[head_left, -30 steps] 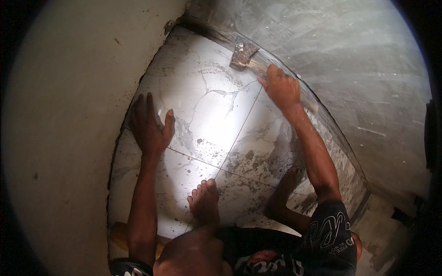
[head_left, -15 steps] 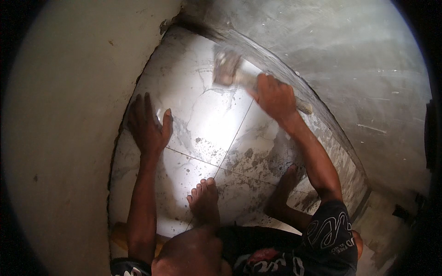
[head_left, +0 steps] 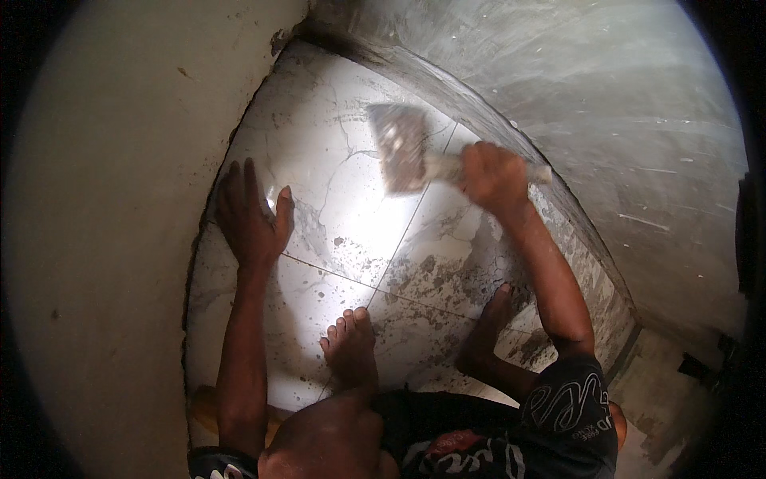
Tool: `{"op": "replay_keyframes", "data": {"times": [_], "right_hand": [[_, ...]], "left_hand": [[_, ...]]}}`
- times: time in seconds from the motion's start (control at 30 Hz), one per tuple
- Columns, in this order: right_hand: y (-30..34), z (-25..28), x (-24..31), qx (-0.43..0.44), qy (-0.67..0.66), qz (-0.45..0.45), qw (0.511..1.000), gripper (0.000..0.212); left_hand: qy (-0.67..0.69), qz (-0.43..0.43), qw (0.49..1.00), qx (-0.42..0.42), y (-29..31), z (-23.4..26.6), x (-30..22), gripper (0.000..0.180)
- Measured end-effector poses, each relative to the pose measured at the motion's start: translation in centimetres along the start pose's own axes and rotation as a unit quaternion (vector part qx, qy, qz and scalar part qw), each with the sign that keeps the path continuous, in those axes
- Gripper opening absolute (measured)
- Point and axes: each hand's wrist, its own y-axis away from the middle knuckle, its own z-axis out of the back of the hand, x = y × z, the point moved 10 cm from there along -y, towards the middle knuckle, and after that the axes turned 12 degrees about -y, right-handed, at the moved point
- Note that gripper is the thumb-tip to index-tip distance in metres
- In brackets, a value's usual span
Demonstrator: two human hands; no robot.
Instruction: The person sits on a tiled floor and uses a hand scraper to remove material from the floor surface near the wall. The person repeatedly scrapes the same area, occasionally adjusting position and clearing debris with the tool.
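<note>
My right hand is closed around the pale handle of a wide scraper. Its broad, flat, brownish head points left over the floor and is smeared by motion, so I cannot tell whether it touches the tiles. White grey-veined tiles lie beneath, spattered with dark grit and grey residue, thickest below and right of the tool. My left hand rests on the tiles beside the left wall, fingers stretched out and thumb apart. A bright glint shows between its thumb and fingers; what makes it is unclear.
A plain wall rises on the left and a grey plastered wall on the right, meeting at a far corner. My bare feet stand on the near tiles. Something yellowish sits low at the left, behind my forearm.
The scraper's head has swung nearer to me and slightly right. My right hand has shifted a little right and nearer with it. My left hand stays in almost the same place.
</note>
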Motion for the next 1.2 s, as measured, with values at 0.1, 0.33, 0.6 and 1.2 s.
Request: {"op": "replay_keyframes", "data": {"times": [0.1, 0.33, 0.6, 1.2], "right_hand": [[-0.1, -1.3, -6.3, 0.048, 0.084, -0.124, 0.988, 0.044], [1.3, 0.0, 0.3, -0.004, -0.007, 0.017, 1.0, 0.043], [2.4, -1.0, -3.2, 0.04, 0.023, -0.111, 0.993, 0.042], [2.7, -1.3, -8.3, 0.09, 0.015, -0.25, 0.964, 0.045]], "left_hand": [[0.001, 0.001, 1.0, 0.0, -0.2, 0.0, -0.5, 0.074], [-0.002, 0.004, 1.0, 0.012, 0.3, -0.5, 0.4, 0.074], [-0.012, -0.004, 1.0, -0.01, -0.3, 0.2, -0.3, 0.073], [-0.003, 0.02, 0.999, 0.046, -0.4, -0.5, -0.2, 0.074]]}}
